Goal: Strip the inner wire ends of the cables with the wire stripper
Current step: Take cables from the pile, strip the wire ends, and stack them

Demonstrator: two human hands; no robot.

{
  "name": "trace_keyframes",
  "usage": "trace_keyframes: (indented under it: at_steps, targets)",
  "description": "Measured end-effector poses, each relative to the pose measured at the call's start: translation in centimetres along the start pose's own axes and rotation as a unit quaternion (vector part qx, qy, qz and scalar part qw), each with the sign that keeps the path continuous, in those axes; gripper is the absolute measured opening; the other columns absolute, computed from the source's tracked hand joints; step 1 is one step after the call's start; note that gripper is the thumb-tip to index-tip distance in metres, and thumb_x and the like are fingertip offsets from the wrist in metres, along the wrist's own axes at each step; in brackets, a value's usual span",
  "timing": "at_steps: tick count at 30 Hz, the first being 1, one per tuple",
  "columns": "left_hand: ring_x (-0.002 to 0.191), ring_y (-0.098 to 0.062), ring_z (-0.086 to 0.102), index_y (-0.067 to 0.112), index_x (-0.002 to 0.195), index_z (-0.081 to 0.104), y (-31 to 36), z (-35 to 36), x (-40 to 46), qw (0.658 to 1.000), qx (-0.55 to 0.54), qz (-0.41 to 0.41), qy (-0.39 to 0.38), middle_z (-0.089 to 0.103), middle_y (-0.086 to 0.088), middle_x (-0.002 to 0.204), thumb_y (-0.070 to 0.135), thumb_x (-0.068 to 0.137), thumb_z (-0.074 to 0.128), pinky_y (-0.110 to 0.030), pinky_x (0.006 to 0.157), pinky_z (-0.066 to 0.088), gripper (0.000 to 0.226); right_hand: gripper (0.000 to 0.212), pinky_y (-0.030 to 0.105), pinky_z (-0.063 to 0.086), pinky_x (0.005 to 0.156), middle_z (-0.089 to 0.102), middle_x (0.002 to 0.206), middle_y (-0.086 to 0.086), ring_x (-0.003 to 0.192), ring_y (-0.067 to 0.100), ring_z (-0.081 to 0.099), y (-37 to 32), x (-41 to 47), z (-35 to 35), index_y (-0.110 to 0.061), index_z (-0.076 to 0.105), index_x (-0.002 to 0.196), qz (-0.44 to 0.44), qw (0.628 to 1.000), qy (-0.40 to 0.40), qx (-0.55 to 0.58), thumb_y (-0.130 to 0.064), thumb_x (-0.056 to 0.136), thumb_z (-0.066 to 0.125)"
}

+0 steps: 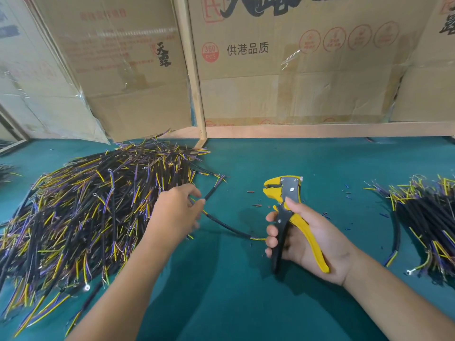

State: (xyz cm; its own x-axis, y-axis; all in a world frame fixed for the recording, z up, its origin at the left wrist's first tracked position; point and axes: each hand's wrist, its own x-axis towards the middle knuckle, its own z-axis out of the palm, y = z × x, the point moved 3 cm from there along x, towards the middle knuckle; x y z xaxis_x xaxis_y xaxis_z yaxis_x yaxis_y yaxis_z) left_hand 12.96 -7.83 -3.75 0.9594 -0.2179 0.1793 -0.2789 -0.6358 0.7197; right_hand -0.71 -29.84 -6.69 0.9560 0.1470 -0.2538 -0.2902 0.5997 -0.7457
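Two cable heaps on green mat (246, 303): big pile (93, 207) left, smaller pile (428, 217) at right edge. Cardboard boxes (283, 70) along far side behind wooden frame (194, 77). Insulation scraps (257, 205) scattered near centre. Single cable (229, 227) lies between hands, coloured inner wires at both ends. Left hand (177, 210) at near-right edge of big pile, fingers curled, pinching another cable (211, 191) by black sheath. Right hand (307, 239) wrapped round stripper (288, 212) handles, yellow head pointing far, clear of mat; jaws hold no wire.
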Motion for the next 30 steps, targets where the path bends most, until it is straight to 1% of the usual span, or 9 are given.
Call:
trace_keyframes:
  at_steps: [3,6,10,12,15,17,20,23,30]
  targets:
    - [0.062,-0.022,0.061,0.027,0.088,0.067,0.3,-0.4,-0.4,0.974,0.226,0.034,0.01,0.061,0.004,0.062,0.038,0.091,0.063,-0.031,0.058,0.046,0.012,0.042,0.046,0.054,0.072,0.05,0.081,0.014,0.07,0.031,0.051,-0.6,0.2,-0.4,-0.005,0.058,0.103,-0.028,0.999,0.038,0.02,-0.045,0.092,0.061]
    - [0.075,-0.01,0.054,0.032,0.095,0.068,1.6,0.8,-1.1,0.969,0.164,0.165,-0.082,0.061,0.012,0.078,0.042,0.087,0.071,-0.031,0.075,0.048,0.014,0.042,0.046,0.054,0.072,0.05,0.08,0.014,0.069,0.03,0.05,-0.8,0.3,-0.8,-0.005,0.058,0.103,-0.041,0.997,0.05,0.038,-0.044,0.092,0.061]
    - [0.095,-0.008,0.047,0.027,0.101,0.065,2.4,3.4,-2.3,0.909,0.147,0.298,-0.252,0.055,0.009,0.101,0.048,0.087,0.072,-0.031,0.092,0.04,0.026,0.042,0.047,0.054,0.071,0.05,0.08,0.013,0.069,0.029,0.05,-1.1,0.3,-0.9,-0.004,0.06,0.101,-0.051,0.997,0.034,0.049,-0.045,0.089,0.064]
    - [0.096,-0.011,0.047,0.028,0.097,0.062,2.3,4.0,-2.5,0.897,0.157,0.312,-0.271,0.054,0.01,0.099,0.048,0.09,0.067,-0.035,0.093,0.039,0.022,0.042,0.046,0.054,0.07,0.05,0.08,0.012,0.068,0.028,0.051,-1.2,0.3,-0.9,-0.004,0.062,0.098,-0.06,0.996,0.033,0.057,-0.045,0.087,0.065]
    - [0.093,-0.011,0.046,0.025,0.095,0.058,2.7,4.2,-2.6,0.892,0.194,0.339,-0.229,0.053,0.01,0.096,0.043,0.098,0.058,-0.035,0.088,0.038,0.018,0.043,0.045,0.055,0.069,0.051,0.079,0.012,0.068,0.028,0.052,-1.3,0.4,-1.1,-0.004,0.061,0.099,-0.079,0.994,0.046,0.065,-0.045,0.088,0.063]
    - [0.083,-0.007,0.045,0.025,0.092,0.054,3.2,3.7,-2.4,0.925,0.13,0.311,-0.174,0.051,0.012,0.087,0.036,0.101,0.055,-0.03,0.078,0.037,0.015,0.044,0.045,0.055,0.07,0.052,0.079,0.011,0.068,0.028,0.052,-1.4,0.5,-1.3,-0.004,0.06,0.101,-0.089,0.992,0.055,0.069,-0.045,0.087,0.064]
    - [0.059,-0.007,0.04,0.027,0.085,0.051,3.8,2.7,-2.4,0.972,-0.104,0.196,-0.079,0.049,0.012,0.066,0.03,0.102,0.053,-0.031,0.057,0.037,0.017,0.044,0.044,0.056,0.071,0.052,0.079,0.01,0.069,0.027,0.053,-1.4,0.5,-1.5,-0.005,0.06,0.102,-0.092,0.991,0.064,0.077,-0.046,0.086,0.065]
    - [0.052,-0.008,0.042,0.021,0.095,0.054,4.8,2.8,-3.3,0.944,-0.293,0.138,-0.064,0.055,0.012,0.068,0.017,0.104,0.048,-0.02,0.046,0.038,0.012,0.044,0.043,0.054,0.071,0.052,0.08,0.01,0.069,0.027,0.052,-1.2,0.7,-1.4,-0.006,0.059,0.103,-0.087,0.991,0.066,0.076,-0.047,0.087,0.063]
    - [0.055,-0.015,0.051,0.004,0.107,0.055,5.5,3.3,-4.1,0.882,-0.449,0.104,-0.102,0.058,-0.001,0.08,0.007,0.102,0.051,-0.024,0.042,0.042,0.007,0.044,0.043,0.056,0.069,0.052,0.08,0.011,0.069,0.027,0.053,-0.9,1.0,-1.0,-0.005,0.059,0.102,-0.077,0.993,0.062,0.065,-0.047,0.088,0.061]
